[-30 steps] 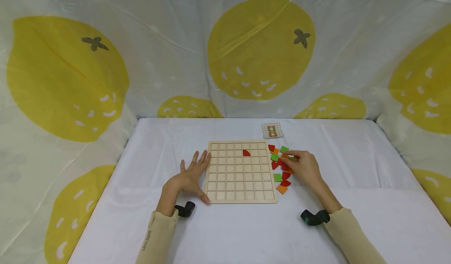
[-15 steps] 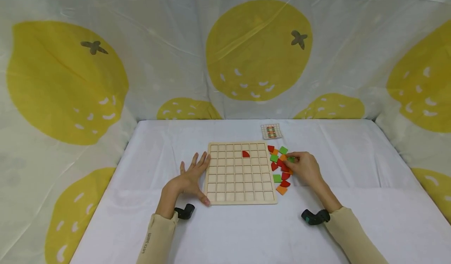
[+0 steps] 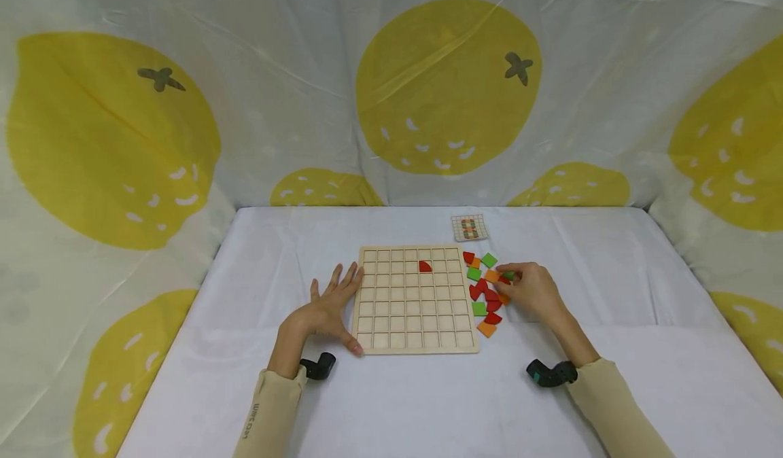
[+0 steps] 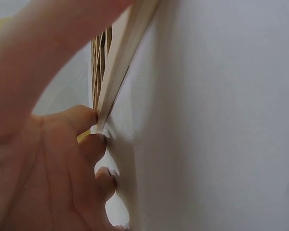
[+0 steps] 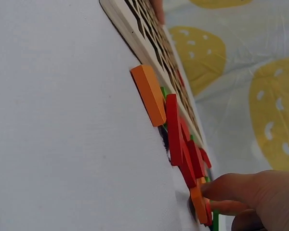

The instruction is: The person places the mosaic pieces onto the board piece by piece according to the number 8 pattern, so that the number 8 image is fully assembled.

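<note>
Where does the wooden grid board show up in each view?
Head: the wooden grid board lies below picture centre, between the hands.
Left wrist: edge-on, upper part, left of centre.
Right wrist: edge-on, from top middle, slanting down to the right.
Shared landmark: the white tablecloth, in all three.

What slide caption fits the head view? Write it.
Left hand against a wooden grid board holding one red quarter-circle tile; right hand at loose tiles.
</note>
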Demonstrator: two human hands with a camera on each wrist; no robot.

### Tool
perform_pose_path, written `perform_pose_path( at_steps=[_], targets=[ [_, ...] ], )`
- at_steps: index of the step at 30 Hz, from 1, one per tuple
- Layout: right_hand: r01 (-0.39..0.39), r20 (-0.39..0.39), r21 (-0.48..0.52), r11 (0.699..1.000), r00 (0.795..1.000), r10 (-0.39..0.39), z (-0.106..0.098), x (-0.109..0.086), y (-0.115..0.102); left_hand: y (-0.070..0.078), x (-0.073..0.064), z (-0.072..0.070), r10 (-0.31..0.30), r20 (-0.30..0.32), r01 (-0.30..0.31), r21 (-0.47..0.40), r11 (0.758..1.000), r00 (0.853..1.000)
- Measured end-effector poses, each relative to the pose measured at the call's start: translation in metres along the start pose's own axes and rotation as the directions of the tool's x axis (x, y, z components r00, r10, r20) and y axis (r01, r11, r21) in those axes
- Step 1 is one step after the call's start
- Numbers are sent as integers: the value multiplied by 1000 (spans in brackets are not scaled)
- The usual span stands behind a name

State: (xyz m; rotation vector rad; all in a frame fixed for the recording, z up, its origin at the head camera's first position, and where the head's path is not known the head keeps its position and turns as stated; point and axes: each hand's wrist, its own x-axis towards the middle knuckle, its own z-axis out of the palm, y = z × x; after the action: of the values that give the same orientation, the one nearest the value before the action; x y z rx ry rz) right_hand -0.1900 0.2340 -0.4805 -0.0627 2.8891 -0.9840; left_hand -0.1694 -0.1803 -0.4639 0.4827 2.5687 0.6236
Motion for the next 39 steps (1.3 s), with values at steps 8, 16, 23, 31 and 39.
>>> perform_pose_path(
  at_steps=[8,16,23,31,39],
  targets=[
    [22,-13,13,1000,1000,-22,0,4,7,0,1,0,-8,-3,8,2,1000,1000],
    [56,-44,43,997,998,-55,5,6,11,0,1,1,-14,-1,14,11,1000,1000],
    [63,-62,122,991,997,-56,9,5,3,0,1,1,-17,-4,17,25,1000,1000],
    [93,-44,158,983,995,-87,21,4,-14,1,0,-1,-8,-3,8,12,1000,1000],
    [161,-2,230,960,986,-165,40,11,-40,0,0,0,-8,4,8,-4,1000,1000]
  ],
)
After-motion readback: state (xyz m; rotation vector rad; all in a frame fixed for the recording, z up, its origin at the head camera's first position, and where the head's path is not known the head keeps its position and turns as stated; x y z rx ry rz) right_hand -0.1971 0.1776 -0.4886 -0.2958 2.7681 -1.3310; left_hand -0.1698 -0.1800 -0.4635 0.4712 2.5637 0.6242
